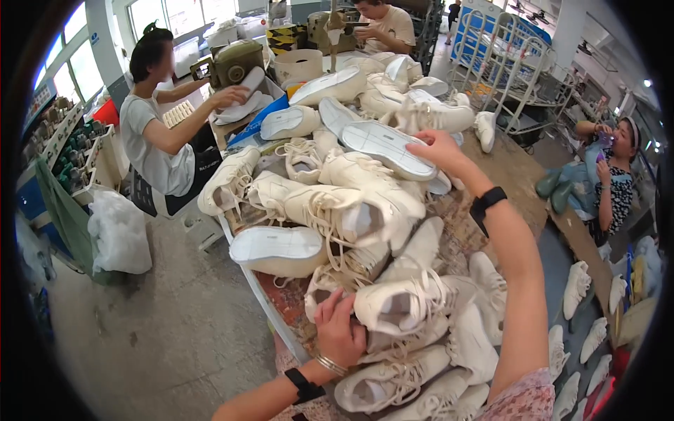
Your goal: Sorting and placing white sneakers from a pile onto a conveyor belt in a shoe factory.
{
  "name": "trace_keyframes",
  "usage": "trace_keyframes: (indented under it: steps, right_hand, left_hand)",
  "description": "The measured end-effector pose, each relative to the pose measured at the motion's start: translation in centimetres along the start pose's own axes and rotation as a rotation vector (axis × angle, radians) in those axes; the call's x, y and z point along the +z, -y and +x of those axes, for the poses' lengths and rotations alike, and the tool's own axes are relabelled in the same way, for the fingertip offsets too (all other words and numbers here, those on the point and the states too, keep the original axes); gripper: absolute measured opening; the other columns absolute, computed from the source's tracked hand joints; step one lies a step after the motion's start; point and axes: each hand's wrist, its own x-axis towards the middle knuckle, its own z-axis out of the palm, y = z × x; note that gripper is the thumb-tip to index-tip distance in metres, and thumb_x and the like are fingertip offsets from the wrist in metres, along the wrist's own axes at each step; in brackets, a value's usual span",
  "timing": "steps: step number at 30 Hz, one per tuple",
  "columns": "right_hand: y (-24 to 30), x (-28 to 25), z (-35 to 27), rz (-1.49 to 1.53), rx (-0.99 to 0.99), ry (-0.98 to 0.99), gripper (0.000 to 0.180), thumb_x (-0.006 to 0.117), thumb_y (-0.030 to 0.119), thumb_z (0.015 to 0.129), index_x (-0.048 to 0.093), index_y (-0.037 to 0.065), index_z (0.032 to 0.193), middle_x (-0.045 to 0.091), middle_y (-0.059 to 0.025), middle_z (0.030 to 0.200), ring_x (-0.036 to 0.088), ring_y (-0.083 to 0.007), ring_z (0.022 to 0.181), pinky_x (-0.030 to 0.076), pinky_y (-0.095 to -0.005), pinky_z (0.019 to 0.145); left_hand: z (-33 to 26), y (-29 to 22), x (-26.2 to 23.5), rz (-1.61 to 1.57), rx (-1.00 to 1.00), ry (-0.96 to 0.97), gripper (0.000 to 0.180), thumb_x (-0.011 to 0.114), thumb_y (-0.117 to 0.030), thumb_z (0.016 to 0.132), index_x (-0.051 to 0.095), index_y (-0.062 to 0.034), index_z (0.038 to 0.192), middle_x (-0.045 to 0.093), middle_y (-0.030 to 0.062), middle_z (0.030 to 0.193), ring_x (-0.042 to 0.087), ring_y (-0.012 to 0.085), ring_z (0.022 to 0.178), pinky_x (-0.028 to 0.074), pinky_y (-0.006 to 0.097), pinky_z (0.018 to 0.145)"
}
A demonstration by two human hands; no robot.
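A heap of cream lace-up shoes covers the worktable (pixel 456 210). My right hand (pixel 441 149) reaches to the far part of the heap, its thumb and fingers closed on the end of an overturned shoe (pixel 386 146) with a pale, line-marked sole. Close to me, my left hand (pixel 338 333) curls its fingers at the opening of a cream shoe (pixel 319 291); part of its grip is hidden. Right beside it lies another laced shoe (pixel 397 309), opening toward me. Left of these rests a shoe on its side (pixel 277 247), sole showing.
At the far left a seated person (pixel 165 119) handles soles by a green machine (pixel 239 63). Another person (pixel 386 28) works at the back. Someone (pixel 611 168) sits at right, near shoes on a rack (pixel 576 288). Metal trolleys (pixel 505 63) stand behind; a white bag (pixel 119 231) sits on the floor.
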Motion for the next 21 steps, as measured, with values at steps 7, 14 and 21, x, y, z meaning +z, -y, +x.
trace_keyframes:
  steps: [7,14,21]
  right_hand:
    - [1.4,-10.1,-15.0,0.669,0.482,0.139,0.047,0.071,0.037,0.083,0.063,0.004,0.116,0.065,-0.0025,0.1,0.061,-0.0089,0.085,0.048,-0.0252,0.073]
    - [5.4,-10.4,-30.8,-0.886,-0.324,-0.455,0.042,0.073,0.024,0.064,0.065,0.009,0.102,0.055,-0.0075,0.113,0.051,-0.0263,0.101,0.037,-0.042,0.086]
    - [2.4,-4.7,-37.6,-0.919,-0.296,-0.034,0.045,0.069,0.034,0.074,0.062,0.01,0.111,0.051,-0.0106,0.124,0.051,-0.03,0.101,0.042,-0.0434,0.081]
  left_hand:
    - [-0.4,1.0,0.6,0.053,0.047,-0.063,0.05,0.054,-0.001,0.067,0.055,0.0,0.117,0.053,0.0229,0.121,0.048,0.039,0.113,0.032,0.045,0.1]
    - [-0.4,1.0,1.2,0.075,0.054,-0.095,0.052,0.054,0.003,0.067,0.055,-0.0025,0.118,0.053,0.0207,0.122,0.046,0.0391,0.113,0.033,0.045,0.099]
    - [-0.5,0.6,0.8,0.078,0.038,-0.095,0.052,0.055,0.003,0.067,0.054,-0.0023,0.119,0.052,0.0209,0.124,0.046,0.0394,0.114,0.034,0.046,0.1]
